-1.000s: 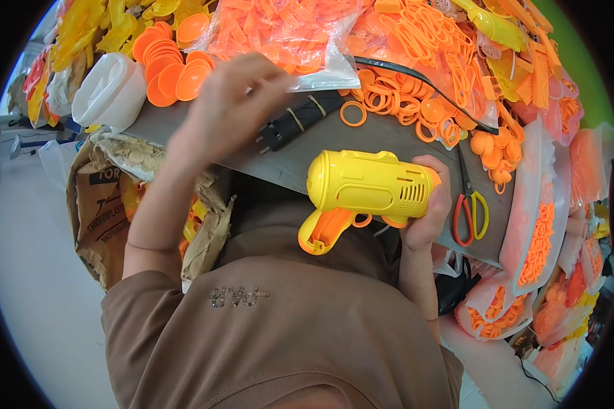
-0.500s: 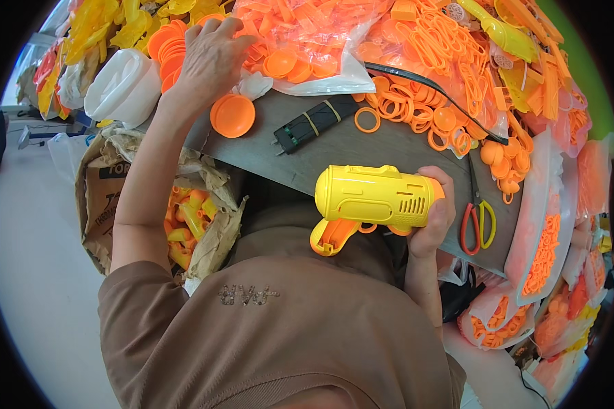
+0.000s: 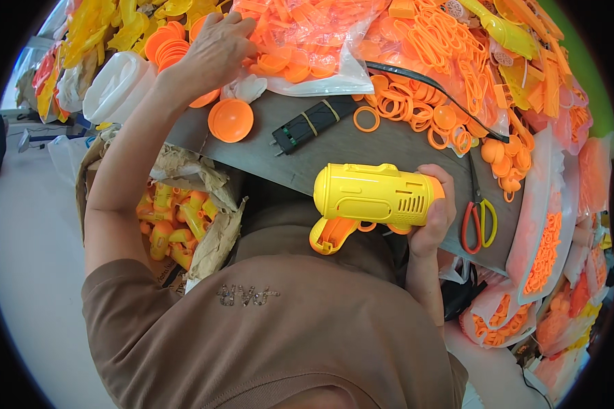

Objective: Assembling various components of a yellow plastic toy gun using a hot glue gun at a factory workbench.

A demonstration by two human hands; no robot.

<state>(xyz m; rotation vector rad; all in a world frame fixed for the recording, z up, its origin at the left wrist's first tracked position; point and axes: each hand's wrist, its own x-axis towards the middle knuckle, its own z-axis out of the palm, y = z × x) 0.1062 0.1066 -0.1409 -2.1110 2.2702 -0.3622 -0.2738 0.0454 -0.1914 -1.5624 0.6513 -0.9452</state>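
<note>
Above my lap, my right hand [image 3: 435, 221] is closed round the orange-rimmed right end of a yellow plastic toy gun body [image 3: 365, 195]. Its orange grip [image 3: 334, 235] hangs below, with the hollow inside showing. My left hand [image 3: 215, 49] stretches to the back left of the table, fingers apart and bent over orange parts at the edge of a clear plastic bag [image 3: 355, 83]. Nothing shows in its grasp, though the fingertips partly blend with the pile. Just below it lies a round orange cap [image 3: 230, 120], beside stacked orange discs [image 3: 167, 44].
A black box-shaped part [image 3: 312, 125] with a band round it lies on the grey table [image 3: 266, 163]. Scissors [image 3: 479, 225] with red and yellow handles sit at the right edge. Orange rings [image 3: 396, 102] heap behind. A paper sack [image 3: 222, 235] of yellow-orange parts stands left.
My left arm has shifted a little left, and the hand has turned over the orange parts. Another orange disc shows under the wrist. My right hand and the toy gun body have hardly moved.
</note>
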